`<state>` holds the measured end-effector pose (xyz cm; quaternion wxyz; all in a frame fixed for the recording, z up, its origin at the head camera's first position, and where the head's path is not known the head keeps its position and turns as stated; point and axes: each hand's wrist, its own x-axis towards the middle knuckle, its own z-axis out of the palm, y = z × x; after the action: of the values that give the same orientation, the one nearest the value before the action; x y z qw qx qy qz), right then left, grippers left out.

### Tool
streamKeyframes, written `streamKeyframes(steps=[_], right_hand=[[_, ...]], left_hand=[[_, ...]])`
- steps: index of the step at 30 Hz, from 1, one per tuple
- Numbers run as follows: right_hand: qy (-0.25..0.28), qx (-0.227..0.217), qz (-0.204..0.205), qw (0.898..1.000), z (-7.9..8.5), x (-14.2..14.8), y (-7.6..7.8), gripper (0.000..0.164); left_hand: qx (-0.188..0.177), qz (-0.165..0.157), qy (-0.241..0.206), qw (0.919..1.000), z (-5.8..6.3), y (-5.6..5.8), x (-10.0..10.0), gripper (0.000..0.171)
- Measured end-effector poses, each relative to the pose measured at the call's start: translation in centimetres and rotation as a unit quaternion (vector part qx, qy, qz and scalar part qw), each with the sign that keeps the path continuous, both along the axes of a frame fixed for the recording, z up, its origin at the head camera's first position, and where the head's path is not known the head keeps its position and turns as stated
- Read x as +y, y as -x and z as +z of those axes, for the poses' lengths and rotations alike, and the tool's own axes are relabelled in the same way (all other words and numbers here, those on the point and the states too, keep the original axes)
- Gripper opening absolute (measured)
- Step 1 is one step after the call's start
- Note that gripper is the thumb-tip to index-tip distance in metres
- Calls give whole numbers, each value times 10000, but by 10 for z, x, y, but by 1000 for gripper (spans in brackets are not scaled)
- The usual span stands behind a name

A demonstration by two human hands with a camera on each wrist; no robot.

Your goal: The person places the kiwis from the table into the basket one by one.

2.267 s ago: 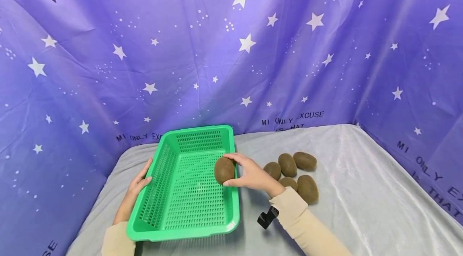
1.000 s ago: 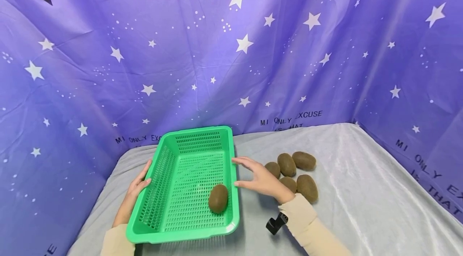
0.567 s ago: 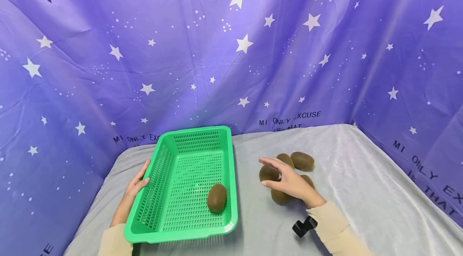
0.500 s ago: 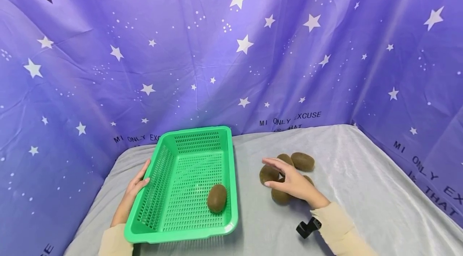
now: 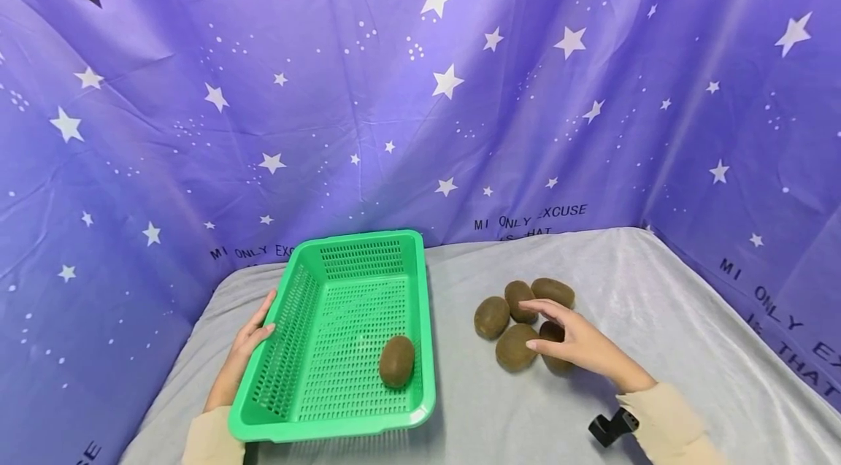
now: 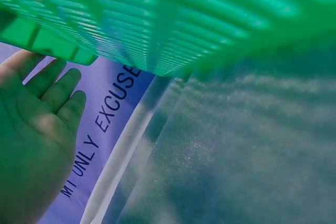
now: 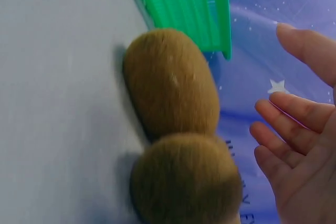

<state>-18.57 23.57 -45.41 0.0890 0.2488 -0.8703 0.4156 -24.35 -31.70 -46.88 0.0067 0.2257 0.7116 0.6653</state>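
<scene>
A green plastic basket (image 5: 322, 423) with slotted walls stands on the cloth-covered surface. At its left rim my left hand (image 5: 243, 348) holds it, thumb laid over the edge and fingers on the outside. Inside the basket, near the front right, lies one kiwifruit (image 5: 397, 362). My right hand (image 5: 581, 341) hovers empty over the right side of a loose group of kiwifruits, thumb and fingers spread. Nearest it are an oval kiwifruit (image 5: 515, 348) by the thumb tip and a partly covered one (image 5: 552, 332) behind the hand. The right wrist view shows a kiwifruit (image 7: 173, 82) beside the spread fingers.
More kiwifruits lie close behind: one at the left (image 5: 491, 317), one in the middle (image 5: 519, 299) and one at the back right (image 5: 554, 292). A purple star-printed curtain (image 5: 420, 85) rises behind the grey cloth (image 5: 657, 319). A black device (image 5: 612, 427) sits on the right wrist.
My right hand set a kiwifruit into the basket, let go and moved right, over the loose kiwifruits. The nearest ones have shifted slightly. My left hand stays at the rim.
</scene>
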Motion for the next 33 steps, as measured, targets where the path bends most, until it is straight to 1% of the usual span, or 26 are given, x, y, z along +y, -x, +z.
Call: streamKeyframes(steps=[3,6,10,11,13,15,18,21,23,24,26,30,33], right_hand=[[-60,45,-104,9999,-2,9,-3,54],[-94,108,-241,9996,-5,17,-6,54],[-76,123,-289,9995,-9,28,-9,55],[-56,142,-266,9995,-10,30,-9,56],[-12,142,-162,9998,-11,34,-9,59],[3,109,-55,9999,-12,37,-10,63],[61,-2,126,9999,-14,43,-11,68],[187,-37,398,9990,-18,49,-11,71],[242,-24,558,9981,-21,53,-10,72],[241,-13,613,9978,-23,55,-9,73],[213,-48,657,9976,-26,58,-8,75],[120,-197,691,9973,-32,62,-7,78],[133,-325,729,9967,-36,62,-6,79]], left_hand=[[-169,-44,-36,9998,0,-2,0,58],[-119,68,106,9999,0,-3,0,58],[17,90,143,9999,-1,-3,0,58],[3,56,108,9999,-1,-3,0,58],[114,85,120,9998,-1,-2,0,58],[219,149,217,9994,-1,-1,0,57],[124,108,261,9995,-1,-1,0,57],[-85,42,216,9997,-1,-1,0,58],[-73,85,277,9996,0,-1,0,58],[38,164,362,9992,0,0,0,57],[307,339,577,9973,0,1,0,56],[352,362,629,9967,1,1,0,57],[184,232,454,9985,0,0,0,57]])
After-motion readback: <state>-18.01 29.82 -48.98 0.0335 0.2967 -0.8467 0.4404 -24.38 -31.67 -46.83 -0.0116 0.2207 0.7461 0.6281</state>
